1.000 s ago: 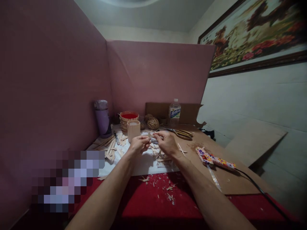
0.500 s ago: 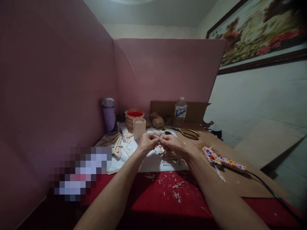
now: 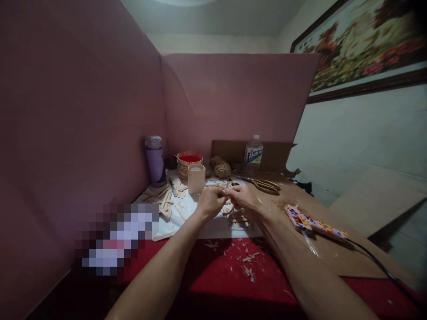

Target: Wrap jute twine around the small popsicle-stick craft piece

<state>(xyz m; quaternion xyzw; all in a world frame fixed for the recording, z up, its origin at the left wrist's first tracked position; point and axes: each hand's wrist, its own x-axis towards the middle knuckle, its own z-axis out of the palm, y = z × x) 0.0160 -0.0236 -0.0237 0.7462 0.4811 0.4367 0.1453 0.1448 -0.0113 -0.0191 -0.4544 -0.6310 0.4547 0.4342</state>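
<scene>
My left hand [image 3: 211, 201] and my right hand [image 3: 243, 198] meet fingertip to fingertip above the white paper [image 3: 203, 230]. Both are closed in a pinch; whatever lies between the fingers is too small to make out. Just beyond my left hand stands a small cup made of upright wooden sticks [image 3: 196, 180]. Behind it is a wider stick-covered pot [image 3: 185, 169] with a red inside. A ball of twine [image 3: 222, 169] rests past my fingertips. Below my right hand lie wooden pieces [image 3: 239, 218], partly hidden.
Loose craft sticks [image 3: 166, 205] lie to the left near a purple bottle [image 3: 155, 161]. To the right are scissors [image 3: 266, 185] and a flower-patterned glue gun [image 3: 313, 226] with a black cord, on cardboard [image 3: 333, 262]. A labelled plastic bottle [image 3: 254, 155] stands behind. Shavings litter the red cloth [image 3: 213, 275].
The whole view has shifted slightly to the right across the frame. My hands stay pinched together, with the right hand turned a little and its fingers drawn in differently.
</scene>
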